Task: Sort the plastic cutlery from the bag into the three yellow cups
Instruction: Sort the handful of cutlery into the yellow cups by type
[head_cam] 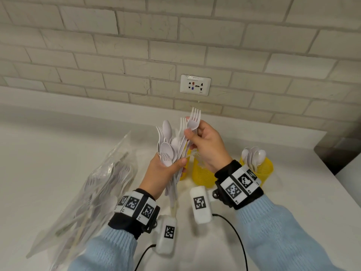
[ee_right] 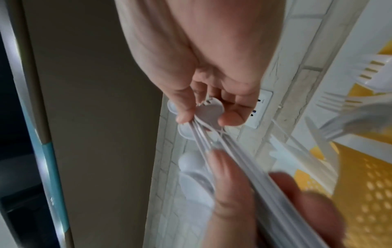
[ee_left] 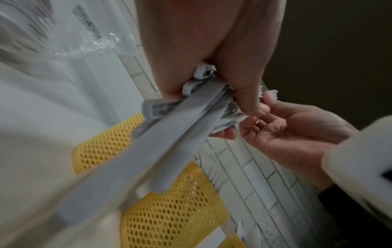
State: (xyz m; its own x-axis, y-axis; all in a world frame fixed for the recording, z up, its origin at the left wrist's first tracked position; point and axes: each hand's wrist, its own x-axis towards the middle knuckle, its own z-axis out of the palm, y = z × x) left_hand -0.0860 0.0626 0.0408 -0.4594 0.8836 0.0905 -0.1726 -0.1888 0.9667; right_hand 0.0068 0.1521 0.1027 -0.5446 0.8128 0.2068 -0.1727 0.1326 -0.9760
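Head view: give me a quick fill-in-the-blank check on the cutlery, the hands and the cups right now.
1. The left hand grips a mixed bunch of forks and ____.
2. The right hand pinches a white ____ at the top of the bunch.
3. The rightmost yellow cup holds only ____.
4. The clear bag, with cutlery inside, lies on the counter to the ____ of the hands.

Missing words: spoons; fork; spoons; left
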